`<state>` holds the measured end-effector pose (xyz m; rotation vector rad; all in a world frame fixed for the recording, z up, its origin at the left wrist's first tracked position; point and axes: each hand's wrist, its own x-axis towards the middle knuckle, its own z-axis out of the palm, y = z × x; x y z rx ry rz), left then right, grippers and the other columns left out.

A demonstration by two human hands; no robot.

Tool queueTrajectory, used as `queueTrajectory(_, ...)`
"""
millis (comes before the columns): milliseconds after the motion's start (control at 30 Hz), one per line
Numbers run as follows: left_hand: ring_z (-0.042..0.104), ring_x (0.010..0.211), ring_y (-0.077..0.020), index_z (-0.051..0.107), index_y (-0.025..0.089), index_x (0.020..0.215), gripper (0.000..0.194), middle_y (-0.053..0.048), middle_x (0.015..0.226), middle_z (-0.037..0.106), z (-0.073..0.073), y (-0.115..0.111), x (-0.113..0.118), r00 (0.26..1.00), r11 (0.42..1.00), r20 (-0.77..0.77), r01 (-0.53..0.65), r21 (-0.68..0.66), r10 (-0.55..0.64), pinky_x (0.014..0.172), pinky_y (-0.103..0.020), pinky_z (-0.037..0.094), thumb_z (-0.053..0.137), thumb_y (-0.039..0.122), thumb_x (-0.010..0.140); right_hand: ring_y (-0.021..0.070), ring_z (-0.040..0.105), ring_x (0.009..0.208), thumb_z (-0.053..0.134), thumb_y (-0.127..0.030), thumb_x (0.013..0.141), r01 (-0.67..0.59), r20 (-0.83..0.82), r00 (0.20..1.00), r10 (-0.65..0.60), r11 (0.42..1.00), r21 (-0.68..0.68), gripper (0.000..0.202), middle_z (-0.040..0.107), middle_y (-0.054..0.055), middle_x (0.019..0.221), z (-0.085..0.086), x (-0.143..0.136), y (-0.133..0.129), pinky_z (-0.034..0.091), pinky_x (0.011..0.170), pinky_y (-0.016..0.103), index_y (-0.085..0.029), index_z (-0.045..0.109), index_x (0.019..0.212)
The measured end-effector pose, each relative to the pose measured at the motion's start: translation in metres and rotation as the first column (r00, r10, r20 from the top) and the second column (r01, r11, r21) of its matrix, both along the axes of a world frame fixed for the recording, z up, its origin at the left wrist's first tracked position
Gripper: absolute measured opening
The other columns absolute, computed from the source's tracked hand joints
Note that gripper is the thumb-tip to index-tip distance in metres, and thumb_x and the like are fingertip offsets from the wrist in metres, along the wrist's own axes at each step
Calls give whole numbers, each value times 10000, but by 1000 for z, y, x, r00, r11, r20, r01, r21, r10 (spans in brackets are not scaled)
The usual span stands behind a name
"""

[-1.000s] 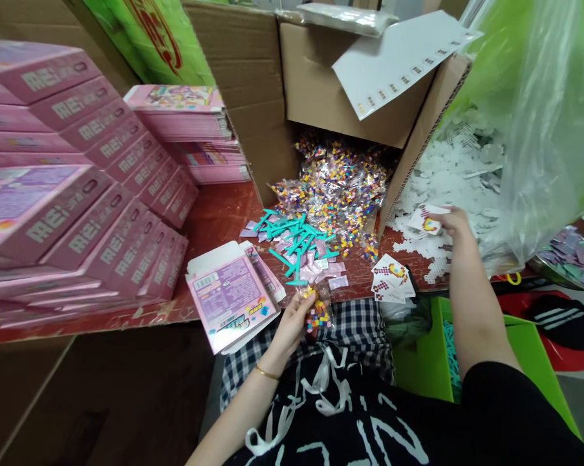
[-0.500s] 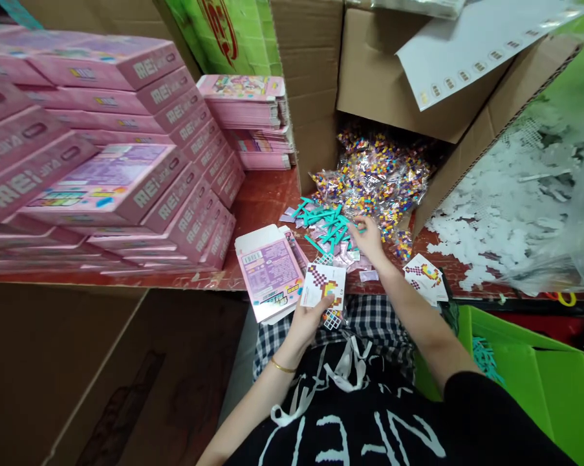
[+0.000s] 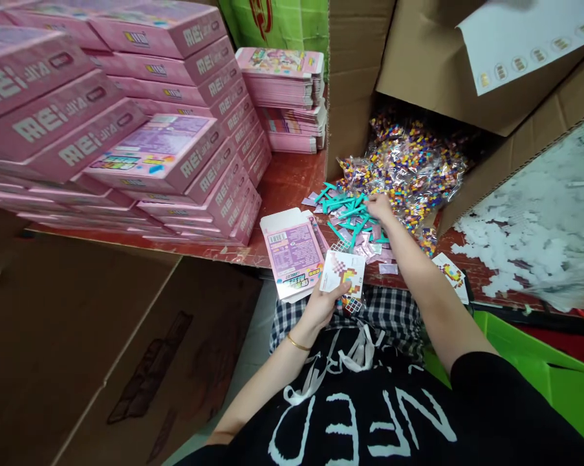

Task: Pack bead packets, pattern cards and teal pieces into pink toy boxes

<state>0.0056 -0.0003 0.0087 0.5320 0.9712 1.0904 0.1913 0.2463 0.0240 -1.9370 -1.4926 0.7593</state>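
My left hand [image 3: 323, 305] is closed on a white card [image 3: 343, 275] with a pixel pattern, its thumb on top. Below the card, the same hand has a clear bag of coloured beads with a white grid piece [image 3: 354, 305]. My right hand [image 3: 381, 208] reaches into a pile of teal plastic sticks [image 3: 343, 206], fingers pinched at a stick on the pile's right edge; the fingertips are partly hidden. Small lilac sachets [image 3: 367, 249] lie among and below the sticks. An unfolded pink box [image 3: 294, 252] rests at the table edge, left of the card.
Stacked pink boxes [image 3: 204, 165] fill the left side, with flat cartons [image 3: 282, 90] behind. An open cardboard box [image 3: 352, 84] spills bagged beads [image 3: 408, 162]. White pieces [image 3: 505, 239] and more cards [image 3: 451, 275] lie right. A green bin [image 3: 529, 349] stands below.
The camera view has shifted, so the scene sits further right and higher. My right hand stays at the teal pile, its fingers now higher on it. My left hand keeps the card and bag.
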Motion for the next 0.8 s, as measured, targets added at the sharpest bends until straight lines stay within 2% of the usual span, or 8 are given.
queueTrajectory(100,687,922,-239,588,166,1113,564,-90,1055,728,-2,-1,-1,999,998,-35,-23,58,25,838,-360,545,835,305,626,159,625,661,645,-410,817,-25,-281,958,62,990,136,347,637,29,759,26,20,-37,523,608,285,-150,637,1047)
queueTrajectory(200,666,1019,-244,572,187,1176,602,-82,1115,713,-4,-2,1,999,989,-47,-14,149,21,938,-378,508,830,283,641,122,564,531,754,-485,700,-269,-566,761,316,948,167,454,609,-10,672,40,25,-103,503,514,268,-203,666,1045)
queueTrajectory(267,656,1044,-248,583,189,1180,574,-84,1118,711,-4,-3,3,998,983,-57,-7,186,18,960,-382,495,815,304,668,114,572,559,782,-474,668,-406,-592,694,410,902,148,407,642,12,760,38,15,-148,523,537,274,-216,703,972)
queueTrajectory(367,661,1027,-251,604,173,1154,491,-88,1073,721,1,-6,6,996,989,-87,15,147,-2,941,-385,502,756,382,737,144,632,726,769,-467,683,-362,-592,698,404,911,196,326,643,42,954,24,-6,-189,568,669,308,-230,722,902)
queueTrajectory(533,649,1059,-253,618,163,1136,511,-105,1171,694,12,-12,7,993,975,-108,78,207,-57,948,-370,494,806,299,681,222,637,936,738,-510,708,-186,-567,763,309,946,265,372,612,69,1026,8,-15,-202,553,874,409,-235,686,953)
queueTrajectory(633,660,1024,-253,627,165,1118,491,-104,1145,704,18,-13,8,987,968,-119,129,217,-105,942,-382,498,806,275,674,243,586,1096,847,-441,591,-93,-554,801,226,962,258,571,578,62,1173,8,-12,-205,520,954,409,-281,618,1090)
queueTrajectory(700,664,1004,-254,613,167,1123,505,-101,1124,704,21,-14,8,982,960,-122,171,223,-146,927,-389,506,808,277,670,242,601,1079,885,-398,538,-202,-659,711,246,969,143,655,607,51,1151,10,-13,-208,539,919,405,-289,586,1111)
queueTrajectory(800,663,984,-247,562,172,1151,580,-98,1090,689,23,-14,3,978,945,-178,161,286,-112,893,-380,521,825,285,647,202,665,861,877,-367,574,-377,-818,523,241,926,31,487,674,18,931,9,-21,-208,575,809,371,-249,616,968)
